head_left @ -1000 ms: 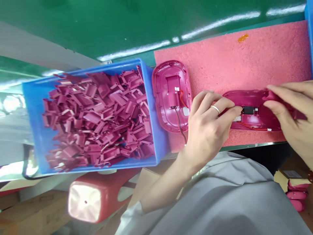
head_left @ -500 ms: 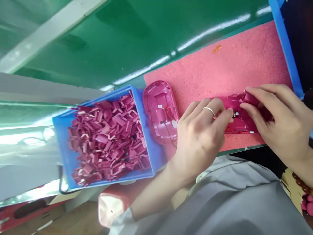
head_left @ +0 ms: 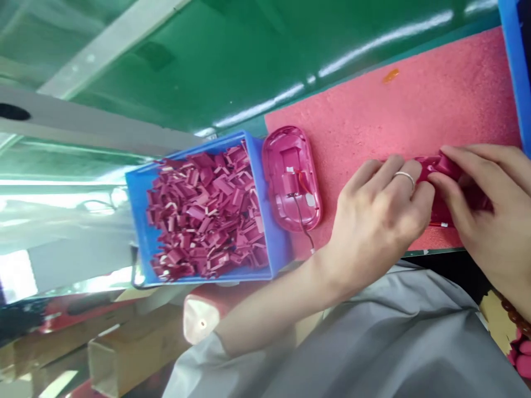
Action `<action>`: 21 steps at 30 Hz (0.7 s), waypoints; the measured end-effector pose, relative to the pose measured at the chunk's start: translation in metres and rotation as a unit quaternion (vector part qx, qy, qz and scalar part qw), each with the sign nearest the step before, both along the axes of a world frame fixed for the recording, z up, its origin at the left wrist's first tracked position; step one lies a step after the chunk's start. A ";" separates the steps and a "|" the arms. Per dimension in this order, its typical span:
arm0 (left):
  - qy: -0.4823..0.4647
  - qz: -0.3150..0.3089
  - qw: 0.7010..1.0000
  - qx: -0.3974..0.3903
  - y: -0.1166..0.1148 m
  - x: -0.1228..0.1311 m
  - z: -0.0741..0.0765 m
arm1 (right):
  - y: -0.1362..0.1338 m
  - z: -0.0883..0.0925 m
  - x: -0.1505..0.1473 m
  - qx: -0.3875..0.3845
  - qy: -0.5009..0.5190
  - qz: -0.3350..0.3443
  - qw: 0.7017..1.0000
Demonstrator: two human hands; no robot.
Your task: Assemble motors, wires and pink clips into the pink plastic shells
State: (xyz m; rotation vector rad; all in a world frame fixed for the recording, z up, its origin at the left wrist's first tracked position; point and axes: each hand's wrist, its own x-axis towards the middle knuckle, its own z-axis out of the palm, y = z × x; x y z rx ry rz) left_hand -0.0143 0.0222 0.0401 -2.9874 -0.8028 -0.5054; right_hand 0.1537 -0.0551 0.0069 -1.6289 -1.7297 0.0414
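In the head view, my right hand [head_left: 493,204] pinches a small magenta plastic part [head_left: 450,166] between thumb and fingers, above a magenta plastic housing [head_left: 440,214] on the pink mat. My left hand [head_left: 381,213], with a ring on one finger, is curled over the left side of that housing. Its fingertips are bent down and whatever they grip is hidden. Both hands nearly meet and cover most of the housing. Left of them lies a second magenta shell [head_left: 292,177], open side up, with a fitted part and thin wires inside.
A blue bin [head_left: 279,221] heaped with small magenta plastic parts [head_left: 207,215] stands at the left, beside the second shell. Another blue bin [head_left: 516,72] edges the mat [head_left: 352,121] at the right. Cardboard boxes [head_left: 136,342] are at the lower left.
My left hand has moved right, nearer my right hand, and now covers the small metal-and-black piece that showed in the housing. My right hand still pinches the magenta part. The view has shifted.
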 end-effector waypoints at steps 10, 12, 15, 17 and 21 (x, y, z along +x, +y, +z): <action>-0.148 0.108 0.971 -0.154 -0.017 -0.042 -0.028 | -0.007 0.021 0.001 -0.053 -0.064 0.123 0.989; -0.163 0.112 0.967 -0.161 -0.018 -0.043 -0.034 | -0.001 0.026 0.003 -0.074 -0.103 0.150 0.980; -0.187 0.106 0.962 -0.166 -0.016 -0.042 -0.040 | 0.008 0.034 0.003 -0.108 -0.133 0.177 0.969; -0.205 0.097 0.959 -0.171 -0.015 -0.042 -0.043 | 0.012 0.041 0.003 -0.141 -0.139 0.192 0.961; -0.227 0.078 0.953 -0.185 -0.013 -0.045 -0.045 | 0.015 0.050 0.004 -0.212 -0.183 0.195 0.940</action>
